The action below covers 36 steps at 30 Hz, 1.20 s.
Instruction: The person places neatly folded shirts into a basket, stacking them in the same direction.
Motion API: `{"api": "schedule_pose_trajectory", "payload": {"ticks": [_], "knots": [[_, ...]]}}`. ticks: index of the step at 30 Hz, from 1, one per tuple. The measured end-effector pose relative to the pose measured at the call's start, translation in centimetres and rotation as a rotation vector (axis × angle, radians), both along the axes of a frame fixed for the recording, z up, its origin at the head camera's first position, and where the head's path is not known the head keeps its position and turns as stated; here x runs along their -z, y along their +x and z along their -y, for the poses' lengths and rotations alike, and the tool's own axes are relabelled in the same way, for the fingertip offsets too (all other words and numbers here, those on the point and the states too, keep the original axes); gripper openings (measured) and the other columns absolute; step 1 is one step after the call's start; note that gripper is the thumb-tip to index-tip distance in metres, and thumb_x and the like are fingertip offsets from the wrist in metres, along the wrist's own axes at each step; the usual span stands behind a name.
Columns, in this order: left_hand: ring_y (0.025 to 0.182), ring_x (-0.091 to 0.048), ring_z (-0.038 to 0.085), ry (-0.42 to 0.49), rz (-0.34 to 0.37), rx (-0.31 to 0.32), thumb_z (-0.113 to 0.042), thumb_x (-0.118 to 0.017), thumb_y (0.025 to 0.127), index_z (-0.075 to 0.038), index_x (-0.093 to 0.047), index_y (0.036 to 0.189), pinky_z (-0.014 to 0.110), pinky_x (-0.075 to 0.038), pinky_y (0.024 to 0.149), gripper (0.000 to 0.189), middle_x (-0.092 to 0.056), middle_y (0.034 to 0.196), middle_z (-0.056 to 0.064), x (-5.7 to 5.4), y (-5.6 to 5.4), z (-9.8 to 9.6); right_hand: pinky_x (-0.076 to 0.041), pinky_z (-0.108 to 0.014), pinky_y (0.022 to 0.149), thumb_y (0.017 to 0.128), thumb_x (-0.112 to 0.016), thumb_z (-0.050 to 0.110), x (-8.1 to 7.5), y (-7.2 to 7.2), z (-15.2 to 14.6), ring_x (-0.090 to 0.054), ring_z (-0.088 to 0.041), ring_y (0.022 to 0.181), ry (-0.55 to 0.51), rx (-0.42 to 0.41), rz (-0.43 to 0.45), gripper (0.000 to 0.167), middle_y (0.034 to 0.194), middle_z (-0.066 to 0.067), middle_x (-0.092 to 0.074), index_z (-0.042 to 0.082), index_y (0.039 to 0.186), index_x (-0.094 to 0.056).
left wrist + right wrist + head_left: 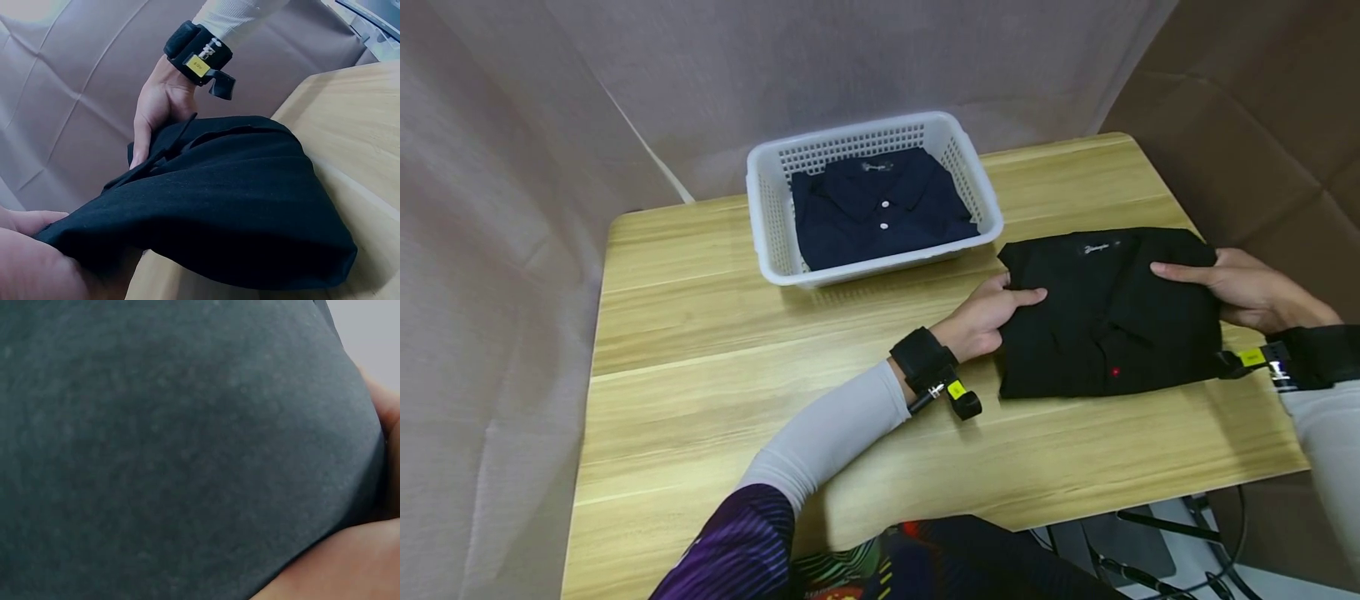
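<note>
A folded black shirt (1075,317), with a light label at its collar and a red button near its lower edge, is held between both hands over the right side of the table. The left hand (985,315) grips its left edge, thumb on top and the other fingers underneath, hidden. On the right edge the right hand (1255,287) pinches the cloth the same way, its thumb lying flat across the top. From the left wrist view, the shirt (219,194) sags between the hands, raised off the wood where the left hand holds it. Dark cloth (187,437) fills most of the right wrist view.
A white plastic basket (872,271) stands at the back of the wooden table (700,333), left of the black shirt. Inside it lies a folded navy shirt (880,204) with white buttons. Grey curtains (850,58) hang behind. Cables (1150,579) run below the table's front right edge.
</note>
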<state>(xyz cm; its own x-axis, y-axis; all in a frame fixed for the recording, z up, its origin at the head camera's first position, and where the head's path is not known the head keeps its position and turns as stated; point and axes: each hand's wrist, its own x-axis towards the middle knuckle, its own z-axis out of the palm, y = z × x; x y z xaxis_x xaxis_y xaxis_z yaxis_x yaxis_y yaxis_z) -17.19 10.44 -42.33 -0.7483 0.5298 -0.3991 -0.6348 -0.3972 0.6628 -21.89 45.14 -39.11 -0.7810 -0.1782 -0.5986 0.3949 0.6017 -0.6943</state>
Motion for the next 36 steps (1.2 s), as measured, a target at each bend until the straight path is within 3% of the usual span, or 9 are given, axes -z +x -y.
{"api": "schedule_pose_trajectory", "payload": {"ticks": [3, 5, 10, 18, 21, 25, 29, 32, 36], "knots": [[0.091, -0.068, 0.014, 0.019, -0.012, 0.005, 0.000, -0.058, 0.107, -0.018, -0.063, 0.105, 0.033, -0.059, 0.092, 0.019, -0.071, 0.100, -0.001, -0.4, 0.1, 0.0, -0.060, -0.026, 0.083, 0.109, -0.060, 0.041, -0.5, 0.1, 0.0, -0.064, 0.001, 0.097, 0.016, 0.002, -0.020, 0.052, 0.108, 0.028, -0.059, 0.011, 0.143, -0.035], [0.091, -0.068, 0.014, 0.030, -0.015, 0.007, 0.000, -0.058, 0.107, -0.018, -0.062, 0.105, 0.029, -0.059, 0.085, 0.018, -0.071, 0.100, -0.001, -0.6, 0.1, 0.1, -0.060, -0.027, 0.083, 0.108, -0.062, 0.039, -0.9, 0.2, 0.1, -0.066, 0.000, 0.097, -0.011, 0.042, -0.018, 0.038, 0.108, 0.027, -0.061, 0.020, 0.135, -0.043], [0.092, -0.068, 0.014, 0.037, -0.023, 0.009, -0.001, -0.058, 0.107, -0.018, -0.063, 0.108, 0.030, -0.058, 0.087, 0.018, -0.071, 0.101, -0.001, -1.3, 0.1, 0.5, -0.061, -0.027, 0.080, 0.108, -0.064, 0.034, -1.9, 0.4, 0.8, -0.068, -0.001, 0.095, -0.070, 0.104, -0.019, 0.009, 0.106, 0.025, -0.065, 0.037, 0.114, -0.058], [0.093, -0.068, 0.014, 0.050, -0.042, 0.020, 0.000, -0.057, 0.108, -0.018, -0.063, 0.108, 0.029, -0.058, 0.086, 0.019, -0.070, 0.102, -0.001, -2.1, 0.0, 1.1, -0.061, -0.027, 0.081, 0.108, -0.062, 0.037, -3.0, 0.4, 1.3, -0.068, -0.001, 0.095, -0.050, 0.091, -0.013, 0.023, 0.106, 0.029, -0.064, 0.030, 0.126, -0.049], [0.093, -0.068, 0.013, 0.061, -0.048, 0.024, 0.000, -0.056, 0.108, -0.018, -0.062, 0.108, 0.028, -0.058, 0.084, 0.019, -0.070, 0.102, -0.001, -2.3, 0.1, 1.2, -0.061, -0.028, 0.082, 0.108, -0.062, 0.036, -3.1, 0.3, 1.3, -0.068, -0.001, 0.096, -0.062, 0.092, -0.014, 0.017, 0.107, 0.029, -0.064, 0.034, 0.122, -0.053], [0.094, -0.068, 0.015, 0.064, -0.049, 0.021, 0.000, -0.056, 0.108, -0.018, -0.063, 0.109, 0.033, -0.059, 0.093, 0.020, -0.070, 0.103, 0.000, -2.7, 0.0, 1.3, -0.061, -0.028, 0.081, 0.107, -0.063, 0.038, -3.7, 0.2, 1.1, -0.069, -0.003, 0.094, -0.032, 0.079, -0.025, 0.005, 0.104, 0.027, -0.066, 0.040, 0.111, -0.060], [0.096, -0.069, 0.016, 0.057, -0.044, 0.005, 0.001, -0.057, 0.108, -0.016, -0.064, 0.108, 0.041, -0.056, 0.104, 0.018, -0.071, 0.104, 0.001, -3.1, -0.1, 1.5, -0.061, -0.026, 0.077, 0.106, -0.064, 0.044, -4.6, 0.2, 1.2, -0.068, -0.003, 0.089, 0.095, 0.015, -0.097, 0.013, 0.099, 0.025, -0.065, 0.034, 0.114, -0.060], [0.093, -0.069, 0.017, 0.049, -0.048, -0.007, 0.000, -0.058, 0.107, -0.016, -0.064, 0.106, 0.037, -0.059, 0.096, 0.018, -0.071, 0.101, 0.002, -3.5, -0.4, 1.7, -0.059, -0.024, 0.075, 0.106, -0.064, 0.046, -5.4, 0.2, 1.4, -0.067, -0.001, 0.088, 0.150, -0.014, -0.146, 0.018, 0.099, 0.026, -0.063, 0.032, 0.117, -0.059], [0.087, -0.069, 0.015, 0.037, -0.068, -0.009, 0.000, -0.058, 0.107, -0.018, -0.063, 0.105, 0.027, -0.059, 0.078, 0.018, -0.071, 0.098, 0.001, -4.1, -0.7, 2.2, -0.060, -0.024, 0.076, 0.106, -0.065, 0.044, -6.2, 0.0, 2.0, -0.066, -0.001, 0.090, 0.119, 0.013, -0.129, 0.018, 0.100, 0.025, -0.063, 0.032, 0.117, -0.059]]}}
